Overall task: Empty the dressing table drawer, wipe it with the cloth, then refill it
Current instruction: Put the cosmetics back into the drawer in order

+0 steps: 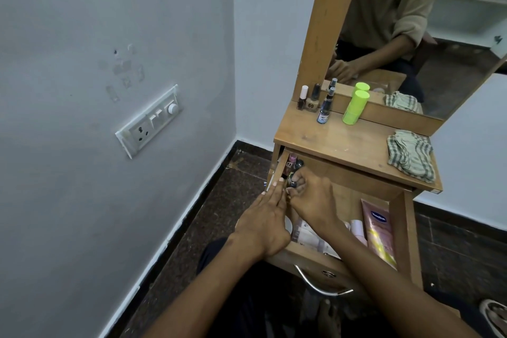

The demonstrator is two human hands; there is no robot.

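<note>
A curved metal handle (321,287) is fixed to the front panel of the open drawer (304,256), nearest the viewer. A shoe (495,317) is seen on the dark floor (219,200) at the lower right edge.

Inside the drawer, a pink lotion tube (380,230) is laid along the right wall, with a pale pink bottle (358,229) just beside it and white sachets (310,233) partly hidden under the right forearm. A bare stretch of the drawer's bottom is visible behind these.

The left hand (263,223) is laid with its fingers straight over the drawer's left wall, nothing being held. The right hand (312,200) is curled round a small dark bottle (293,183) at the left rear corner; the bottle is pinched between its fingertips. Further small bottles (292,162) are stood in that corner, just under the table's edge, and are partly blocked by both hands.

On the table top (337,143), a folded checked cloth (410,155) is lying at the right, well apart from the drawer's contents. Toward the back are stood a lime-green container (355,107), a small blue-labelled bottle (323,112), and two nail-polish bottles (307,97) against the mirror's wooden frame (326,19).

In the mirror (439,35), a person's sleeve and hand are reflected. A switch panel (149,121) is mounted on the grey wall (82,35) to the left.
</note>
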